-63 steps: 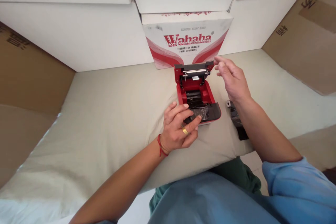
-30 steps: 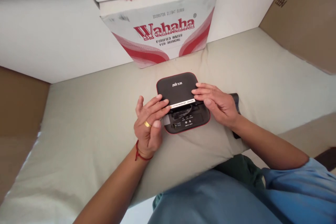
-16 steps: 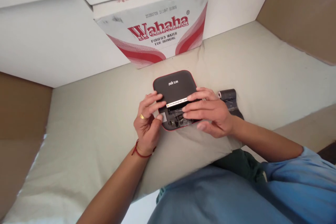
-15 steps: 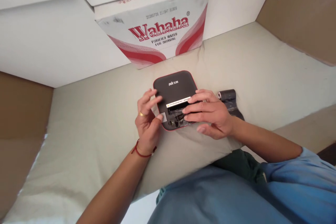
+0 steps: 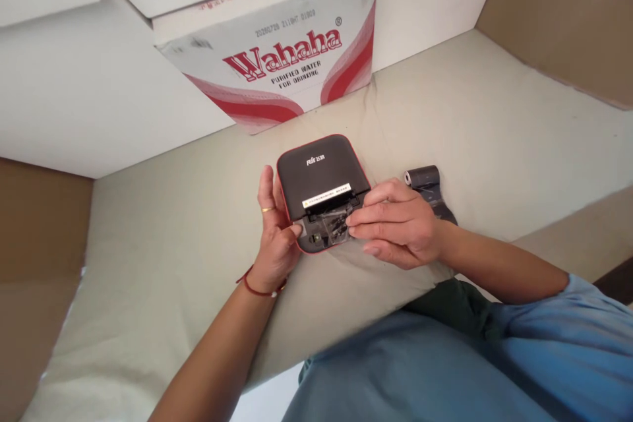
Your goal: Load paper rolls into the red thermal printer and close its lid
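A square black device (image 5: 320,168) with a thin red rim, much like a small printer, lies on the cloth-covered surface. It has a white printed strip (image 5: 326,196) beside a long recess. My left hand (image 5: 278,227) grips its left edge, thumb on the near left corner and fingers along the side. Over the near part lies a piece of clear plastic (image 5: 333,224), apparently with small dark bits in it. My right hand (image 5: 400,224) has its fingertips closed on that plastic near the device's right edge; the exact pinch is partly hidden.
To the right of my right hand lies a partly unrolled black film roll (image 5: 422,176). A white and red water carton (image 5: 281,72) stands behind the device, against white boxes (image 5: 420,6). Brown cardboard (image 5: 558,26) rises at the right, and more cardboard (image 5: 39,237) at the left.
My left fingers have moved off the device's top to its side. My right fingers have drawn off the white strip and closed nearer the right edge. The view has shifted slightly.
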{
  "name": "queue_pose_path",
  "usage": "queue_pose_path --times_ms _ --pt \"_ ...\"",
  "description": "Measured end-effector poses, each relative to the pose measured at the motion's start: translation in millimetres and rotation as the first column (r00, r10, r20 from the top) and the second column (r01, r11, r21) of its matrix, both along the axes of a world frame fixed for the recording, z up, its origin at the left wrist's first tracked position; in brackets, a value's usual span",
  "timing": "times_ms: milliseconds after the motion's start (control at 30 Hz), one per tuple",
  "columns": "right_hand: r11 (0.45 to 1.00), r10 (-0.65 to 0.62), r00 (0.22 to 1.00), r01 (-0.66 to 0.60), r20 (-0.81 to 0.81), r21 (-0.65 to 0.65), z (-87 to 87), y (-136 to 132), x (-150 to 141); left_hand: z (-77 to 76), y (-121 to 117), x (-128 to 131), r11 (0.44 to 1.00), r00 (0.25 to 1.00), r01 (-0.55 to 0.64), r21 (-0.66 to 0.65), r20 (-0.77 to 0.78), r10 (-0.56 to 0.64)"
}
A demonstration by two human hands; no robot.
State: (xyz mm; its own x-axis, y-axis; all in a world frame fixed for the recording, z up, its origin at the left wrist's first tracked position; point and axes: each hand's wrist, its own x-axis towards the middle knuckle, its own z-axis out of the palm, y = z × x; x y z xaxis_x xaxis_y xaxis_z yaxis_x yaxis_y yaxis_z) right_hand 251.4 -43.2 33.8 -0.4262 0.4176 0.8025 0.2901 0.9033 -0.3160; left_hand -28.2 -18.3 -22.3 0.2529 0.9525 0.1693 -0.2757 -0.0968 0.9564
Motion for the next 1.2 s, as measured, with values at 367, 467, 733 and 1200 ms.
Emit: queue_pose_path --times_ms 367,467,733,1200 --pt "0.954 -0.017 1.0 0.009 -0.023 -0.298 25.2 25 3 -15.8 13 3 0.995 1.0 0.008 0.095 -0.018 -0.006" --pt "0.862 -0.093 0.943 0.237 0.321 -0.449 55.1 44 -9 -22.4 16 2 0.994 1.0 0.025 0.107 0.003 -0.025" --pt "0.734 0.003 0.33 0.64 0.944 -0.226 98.9 75 -64 -35.4 25 3 0.979 0.999 0.042 0.199 0.002 -0.044" --pt "0.732 -0.05 0.3 0.66 0.953 -0.17 96.2 69 -73 -40.0 28 4 0.973 0.998 0.056 0.223 -0.026 -0.051"
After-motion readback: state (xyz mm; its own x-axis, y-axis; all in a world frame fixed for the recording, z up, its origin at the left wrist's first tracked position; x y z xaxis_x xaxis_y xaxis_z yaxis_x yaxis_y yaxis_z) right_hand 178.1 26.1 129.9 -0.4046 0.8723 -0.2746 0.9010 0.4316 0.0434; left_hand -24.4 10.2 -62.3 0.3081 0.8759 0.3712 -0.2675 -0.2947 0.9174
